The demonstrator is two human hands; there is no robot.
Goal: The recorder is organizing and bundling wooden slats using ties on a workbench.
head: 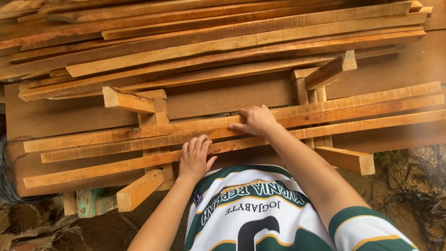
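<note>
Right now the big stack of rough planks (pixel 214 29) sits well beyond your hands; three long slats (pixel 340 114) lie across the two cross supports (pixel 155 115) right under them. Your right hand (pixel 257 120) lies flat, fingers together, on the middle slat; your left hand (pixel 194 157) rests flat on the nearest slat (pixel 103 168). Best keep palms down, press evenly, and align slat ends before shifting anything.

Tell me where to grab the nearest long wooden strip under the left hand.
Take the nearest strip near its middle, where the left hand already rests, coming from the near edge. It lies flat across two crosspieces, with its near long edge exposed; the next strip crowds the far side. A two-handed grip probably steadies it.
</note>
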